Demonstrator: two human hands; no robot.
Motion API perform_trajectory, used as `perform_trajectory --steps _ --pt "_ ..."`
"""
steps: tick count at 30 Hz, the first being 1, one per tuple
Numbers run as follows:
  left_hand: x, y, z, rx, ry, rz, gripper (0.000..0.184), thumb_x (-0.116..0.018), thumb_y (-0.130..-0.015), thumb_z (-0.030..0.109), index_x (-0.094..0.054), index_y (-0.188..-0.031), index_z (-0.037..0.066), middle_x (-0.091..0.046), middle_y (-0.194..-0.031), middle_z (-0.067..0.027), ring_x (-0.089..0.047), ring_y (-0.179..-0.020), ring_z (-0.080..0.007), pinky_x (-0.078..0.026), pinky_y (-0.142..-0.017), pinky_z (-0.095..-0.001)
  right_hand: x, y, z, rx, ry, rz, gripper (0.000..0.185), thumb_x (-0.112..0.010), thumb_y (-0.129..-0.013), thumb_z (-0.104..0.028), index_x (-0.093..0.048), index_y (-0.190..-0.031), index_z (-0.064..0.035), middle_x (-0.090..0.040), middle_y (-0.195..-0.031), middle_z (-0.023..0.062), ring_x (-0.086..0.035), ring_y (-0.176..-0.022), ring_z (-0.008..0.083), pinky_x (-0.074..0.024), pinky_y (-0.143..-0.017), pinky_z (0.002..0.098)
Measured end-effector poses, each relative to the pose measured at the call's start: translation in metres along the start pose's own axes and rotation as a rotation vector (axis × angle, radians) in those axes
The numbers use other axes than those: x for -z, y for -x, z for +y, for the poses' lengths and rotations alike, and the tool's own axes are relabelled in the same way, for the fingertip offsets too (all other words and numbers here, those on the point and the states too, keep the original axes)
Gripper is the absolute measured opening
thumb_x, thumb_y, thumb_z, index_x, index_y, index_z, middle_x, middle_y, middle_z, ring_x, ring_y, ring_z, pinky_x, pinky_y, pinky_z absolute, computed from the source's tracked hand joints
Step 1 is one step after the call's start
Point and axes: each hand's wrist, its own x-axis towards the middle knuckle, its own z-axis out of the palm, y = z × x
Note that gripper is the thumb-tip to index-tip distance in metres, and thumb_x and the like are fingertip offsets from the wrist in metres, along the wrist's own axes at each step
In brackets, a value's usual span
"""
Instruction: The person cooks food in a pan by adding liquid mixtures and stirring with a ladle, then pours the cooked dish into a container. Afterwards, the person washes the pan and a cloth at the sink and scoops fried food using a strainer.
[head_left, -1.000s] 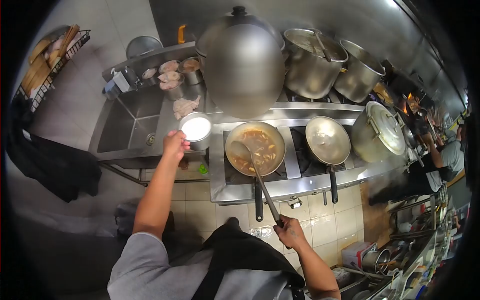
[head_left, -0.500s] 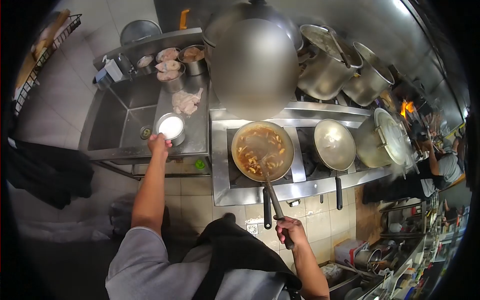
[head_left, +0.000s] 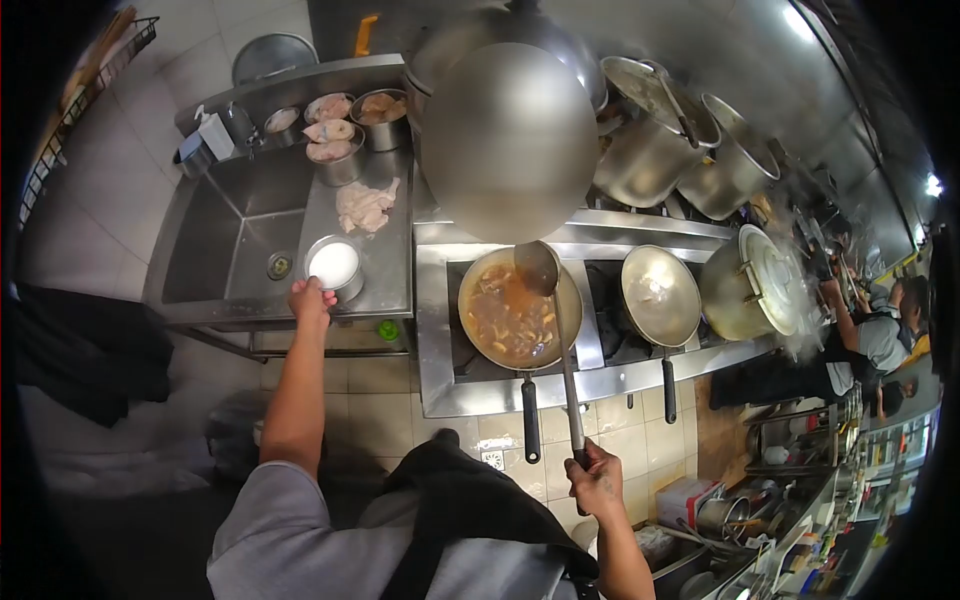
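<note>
My left hand (head_left: 312, 300) is closed on the near-left rim of a small metal pot (head_left: 350, 284) holding white liquid (head_left: 333, 264). The pot is on the steel counter beside the sink. In my right hand (head_left: 597, 480) is a long-handled ladle (head_left: 567, 375), gripped near the handle's end. The ladle's bowl is over the far right side of a frying pan (head_left: 470, 335) on the stove. Brown sauce with pale pieces (head_left: 505, 310) fills that pan, and its black handle (head_left: 531, 425) points towards me. Raw poultry (head_left: 368, 206) lies on the counter behind the pot.
A second frying pan (head_left: 660, 295) and a lidded pot (head_left: 735, 285) stand to the right on the stove. Tall pots (head_left: 645, 155) line the back. Metal containers of raw meat (head_left: 340, 172) stand behind the sink (head_left: 205, 235). Another person (head_left: 850, 350) is at far right.
The ladle's bowl has risen out of the sauce to the pan's far right side. My right hand has turned and shifted slightly right. My left hand stays on the pot's rim.
</note>
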Motion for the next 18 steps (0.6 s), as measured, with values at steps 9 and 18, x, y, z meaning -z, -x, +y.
perform_trajectory --steps 9,18 --pt "-0.034 0.033 0.03 -0.03 0.019 -0.133 0.015 -0.053 -0.075 0.003 -0.041 -0.082 0.007 -0.049 -0.067 -0.0063 -0.052 -0.046 -0.0173 -0.046 -0.038 -0.0289 0.0 -0.025 0.062 0.27 0.613 0.213 0.026 -0.063 -0.076 -0.009 -0.058 -0.099 0.0039 -0.055 -0.056 0.012 -0.055 -0.047 0.0231 -0.0424 -0.047 0.0327" --pt "-0.059 0.046 0.037 -0.028 0.001 -0.195 0.013 -0.056 -0.074 0.004 -0.044 -0.081 0.005 -0.051 -0.065 -0.0068 -0.054 -0.047 -0.0171 -0.046 -0.039 -0.0285 0.005 -0.005 0.029 -0.504 -1.287 -0.374 0.031 -0.055 -0.08 -0.002 -0.053 -0.109 0.0083 -0.053 -0.059 0.0071 -0.046 -0.034 0.0149 -0.0368 -0.032 0.0234"
